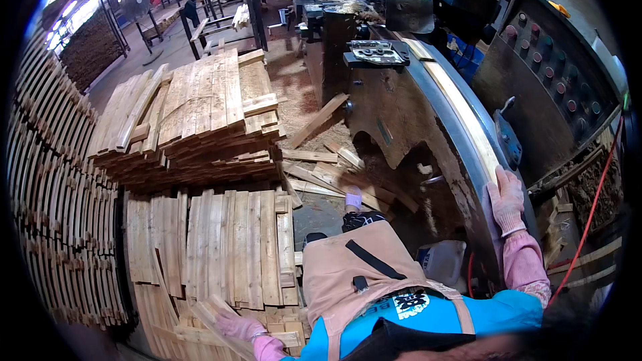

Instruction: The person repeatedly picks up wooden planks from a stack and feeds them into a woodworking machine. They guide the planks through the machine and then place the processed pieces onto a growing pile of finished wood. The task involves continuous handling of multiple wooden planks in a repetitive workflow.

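Observation:
A pale wooden strip (461, 97) lies lengthwise along the metal bed (438, 110) of a woodworking machine, its far end running up to the machine's head. My right hand (507, 202), in a pale glove, grips the strip's near end. At the lower left, my gloved left hand (241, 327) is closed on a short wooden board (217, 314), which lies tilted across other boards. Under it spreads a stack of similar boards (231, 244). The undersides of both hands' fingers are partly hidden.
A higher board pile (200, 103) stands beyond the near stack. Loose offcuts (321, 167) and sawdust cover the floor beside the machine. A control panel (548, 67) with several buttons rises at the right, near a red hose (595, 207). Racked slats (60, 194) line the left.

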`<control>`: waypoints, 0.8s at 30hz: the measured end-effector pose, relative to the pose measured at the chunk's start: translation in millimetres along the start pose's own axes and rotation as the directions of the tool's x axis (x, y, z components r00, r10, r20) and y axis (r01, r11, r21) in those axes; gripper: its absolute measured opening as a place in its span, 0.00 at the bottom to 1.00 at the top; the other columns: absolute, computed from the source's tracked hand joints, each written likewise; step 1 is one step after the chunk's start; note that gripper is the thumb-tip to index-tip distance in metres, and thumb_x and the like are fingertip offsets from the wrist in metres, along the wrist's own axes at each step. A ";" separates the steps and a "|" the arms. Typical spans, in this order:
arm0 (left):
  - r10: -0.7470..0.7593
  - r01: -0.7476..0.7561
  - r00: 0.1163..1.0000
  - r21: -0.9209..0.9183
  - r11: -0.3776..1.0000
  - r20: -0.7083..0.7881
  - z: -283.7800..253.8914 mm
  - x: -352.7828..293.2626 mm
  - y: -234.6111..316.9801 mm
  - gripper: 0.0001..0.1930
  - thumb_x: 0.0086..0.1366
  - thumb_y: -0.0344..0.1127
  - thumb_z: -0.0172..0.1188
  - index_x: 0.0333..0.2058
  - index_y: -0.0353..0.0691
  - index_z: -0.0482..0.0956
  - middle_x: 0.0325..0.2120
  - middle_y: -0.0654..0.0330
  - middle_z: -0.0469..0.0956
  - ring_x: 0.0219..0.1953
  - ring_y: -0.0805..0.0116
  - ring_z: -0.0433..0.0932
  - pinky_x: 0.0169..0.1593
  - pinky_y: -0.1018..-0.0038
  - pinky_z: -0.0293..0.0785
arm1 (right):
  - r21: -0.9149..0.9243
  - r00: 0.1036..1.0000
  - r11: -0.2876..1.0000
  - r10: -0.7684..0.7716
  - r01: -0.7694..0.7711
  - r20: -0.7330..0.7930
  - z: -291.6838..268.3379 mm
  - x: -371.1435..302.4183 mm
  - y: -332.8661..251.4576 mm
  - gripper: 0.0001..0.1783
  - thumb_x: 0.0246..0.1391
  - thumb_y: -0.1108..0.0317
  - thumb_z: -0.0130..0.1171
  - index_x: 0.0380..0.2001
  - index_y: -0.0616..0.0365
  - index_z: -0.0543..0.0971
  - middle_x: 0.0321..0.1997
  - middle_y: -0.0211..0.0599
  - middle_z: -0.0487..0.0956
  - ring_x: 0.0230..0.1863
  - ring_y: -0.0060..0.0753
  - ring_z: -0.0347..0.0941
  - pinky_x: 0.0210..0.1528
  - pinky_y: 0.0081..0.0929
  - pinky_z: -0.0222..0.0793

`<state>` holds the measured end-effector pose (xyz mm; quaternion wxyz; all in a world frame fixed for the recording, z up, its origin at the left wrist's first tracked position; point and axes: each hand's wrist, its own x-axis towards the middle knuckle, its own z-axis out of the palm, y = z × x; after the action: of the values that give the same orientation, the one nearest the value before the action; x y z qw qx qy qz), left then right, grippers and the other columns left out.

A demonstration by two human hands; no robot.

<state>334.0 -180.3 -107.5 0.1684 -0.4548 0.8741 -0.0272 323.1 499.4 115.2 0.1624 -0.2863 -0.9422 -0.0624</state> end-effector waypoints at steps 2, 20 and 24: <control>-0.030 0.030 1.000 -0.052 0.998 -0.004 11.3 9.5 -7.4 0.46 0.59 0.43 0.62 0.74 0.42 0.53 0.75 0.51 0.51 0.77 0.55 0.48 0.78 0.60 0.42 | -0.010 0.997 0.999 -0.039 0.038 -0.060 -4.9 -0.9 1.5 0.30 0.57 0.55 0.64 0.62 0.48 0.76 0.59 0.43 0.76 0.61 0.51 0.69 0.63 0.47 0.65; 0.336 -0.368 0.774 -0.814 -0.450 -0.536 -251.2 105.2 168.4 0.36 0.53 0.21 0.59 0.63 0.33 0.65 0.47 0.55 0.76 0.46 0.60 0.78 0.52 0.66 0.77 | 0.934 0.304 0.282 -0.929 0.219 0.210 -10.2 53.8 -318.2 0.41 0.52 0.62 0.74 0.66 0.62 0.70 0.69 0.45 0.72 0.68 0.39 0.68 0.70 0.32 0.64; 0.371 -0.055 0.784 -0.651 -0.757 -0.498 -316.4 9.7 288.7 0.30 0.59 0.24 0.61 0.62 0.33 0.67 0.47 0.53 0.77 0.44 0.57 0.81 0.51 0.66 0.79 | 0.941 0.442 0.311 -0.868 0.132 0.225 -20.6 1.1 -302.7 0.50 0.49 0.60 0.74 0.72 0.62 0.61 0.67 0.54 0.70 0.69 0.48 0.66 0.72 0.34 0.59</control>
<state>1.0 -52.7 130.0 -0.2577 -0.0279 0.4474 0.8560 158.4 244.9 127.5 -0.1429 0.1819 -0.8612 0.4527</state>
